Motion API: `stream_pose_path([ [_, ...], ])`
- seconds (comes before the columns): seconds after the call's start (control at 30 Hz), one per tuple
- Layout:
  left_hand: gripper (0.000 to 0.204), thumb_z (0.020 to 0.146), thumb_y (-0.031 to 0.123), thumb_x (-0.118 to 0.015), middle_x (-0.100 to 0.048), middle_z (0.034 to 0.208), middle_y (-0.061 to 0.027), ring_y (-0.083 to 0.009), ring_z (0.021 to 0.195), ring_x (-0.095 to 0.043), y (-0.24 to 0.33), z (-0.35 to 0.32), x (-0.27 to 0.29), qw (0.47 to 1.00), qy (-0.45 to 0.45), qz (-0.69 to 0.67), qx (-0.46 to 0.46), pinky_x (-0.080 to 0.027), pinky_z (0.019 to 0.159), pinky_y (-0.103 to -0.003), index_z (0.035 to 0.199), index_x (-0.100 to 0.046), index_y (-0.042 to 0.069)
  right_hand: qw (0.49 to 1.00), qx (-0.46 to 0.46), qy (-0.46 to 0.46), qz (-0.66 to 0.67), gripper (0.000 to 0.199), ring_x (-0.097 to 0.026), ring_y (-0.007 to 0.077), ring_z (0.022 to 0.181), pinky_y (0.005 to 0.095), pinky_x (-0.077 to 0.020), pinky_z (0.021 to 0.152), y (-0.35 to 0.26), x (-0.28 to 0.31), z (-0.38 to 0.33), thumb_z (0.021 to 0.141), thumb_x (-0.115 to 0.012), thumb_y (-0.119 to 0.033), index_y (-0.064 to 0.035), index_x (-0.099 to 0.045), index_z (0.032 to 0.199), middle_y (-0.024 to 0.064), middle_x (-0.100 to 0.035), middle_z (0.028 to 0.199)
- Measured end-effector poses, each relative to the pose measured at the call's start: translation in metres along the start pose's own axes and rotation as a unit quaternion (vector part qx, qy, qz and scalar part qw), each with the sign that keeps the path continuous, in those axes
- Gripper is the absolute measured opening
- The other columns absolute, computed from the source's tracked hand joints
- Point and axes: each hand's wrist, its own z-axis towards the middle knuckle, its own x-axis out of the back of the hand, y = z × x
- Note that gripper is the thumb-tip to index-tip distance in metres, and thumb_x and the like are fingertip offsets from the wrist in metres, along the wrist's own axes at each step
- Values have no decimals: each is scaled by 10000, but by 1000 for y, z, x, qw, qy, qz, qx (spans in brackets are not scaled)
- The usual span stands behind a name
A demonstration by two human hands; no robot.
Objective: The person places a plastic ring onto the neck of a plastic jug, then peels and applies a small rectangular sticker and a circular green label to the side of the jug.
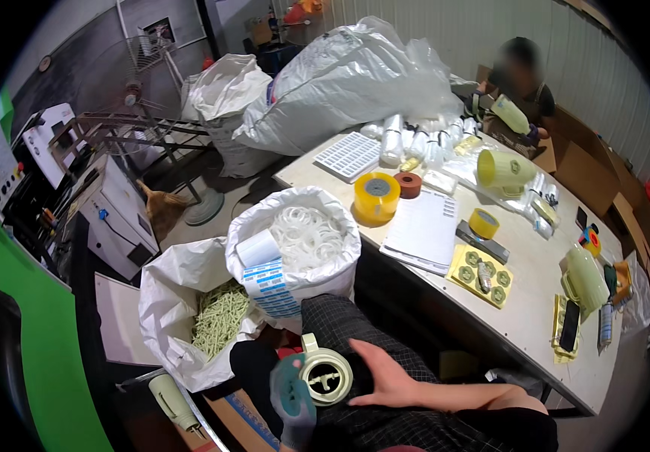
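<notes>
Furthest to the left of the hands and a little above them, an open white sack of pale green sticks (pixel 219 316) stands on the floor, its mouth folded back, likely so that the contents are easy to reach from the seat. Just right of it and straight above the hands stands a second white sack of white rings (pixel 306 235), also folded open, with a roll of printed labels (pixel 265 271) hanging over its near rim. The left hand (pixel 291 395), in a grey-blue glove, is curled from below and from the left around a round pale green lid with a spout (pixel 325 374); it holds the piece over the lap with the hollow side turned up toward the camera, which suits looking into it or working inside it. The bare right hand (pixel 385 377) touches the same lid from the right, fingers bent loosely against its rim, steadying rather than gripping. Up and to the right of both hands runs the table (pixel 521 316), carrying a yellow tape roll (pixel 376 197), a sheet of paper (pixel 421 230) and more pale green jugs (pixel 585 279). At its far end, well apart, another person (pixel 521 83) handles a similar piece.
</notes>
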Motion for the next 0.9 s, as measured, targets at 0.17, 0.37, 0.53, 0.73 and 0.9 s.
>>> stream_pose_path([
  [0.17,377,908,300,-748,-567,1400,-135,-423,1293,-553,35,-11,-23,879,-41,432,-195,-426,1117,-635,1202,-661,81,998,47,5,47,974,-470,429,1451,525,-382,1181,3,-29,17,856,-853,-359,-14,-328,1600,228,-469,1578],
  [0.37,368,893,262,-717,-675,1171,-153,-358,1154,-638,25,-7,-9,872,-91,458,-144,-417,1112,-646,1186,-667,46,997,34,36,60,851,-416,420,1485,521,-336,1204,3,-56,32,873,-793,-253,-31,-373,1580,216,-486,1544],
  [0.53,250,892,230,-708,-628,993,-161,-374,914,-643,40,-2,-2,870,-74,448,-194,-531,870,-606,1044,-658,39,995,76,38,41,801,-463,447,1420,527,-344,1190,0,-59,35,835,-790,-204,-14,-431,1526,229,-503,1496],
  [0.73,512,899,363,-757,-617,1222,-146,-345,1225,-565,12,-7,26,886,-44,444,-125,-374,1129,-647,1302,-641,69,994,43,-31,93,738,-537,419,1344,486,-414,1158,-12,-68,75,801,-834,-124,-38,-512,1460,198,-564,1433],
  [0.9,904,848,493,-828,-467,1537,-236,-458,1411,-447,0,54,81,782,223,559,-160,-259,1202,-681,1516,-434,28,984,145,24,104,891,-328,487,1471,548,-290,1230,-21,-118,178,716,-875,-125,-123,-479,1514,231,-386,1571],
])
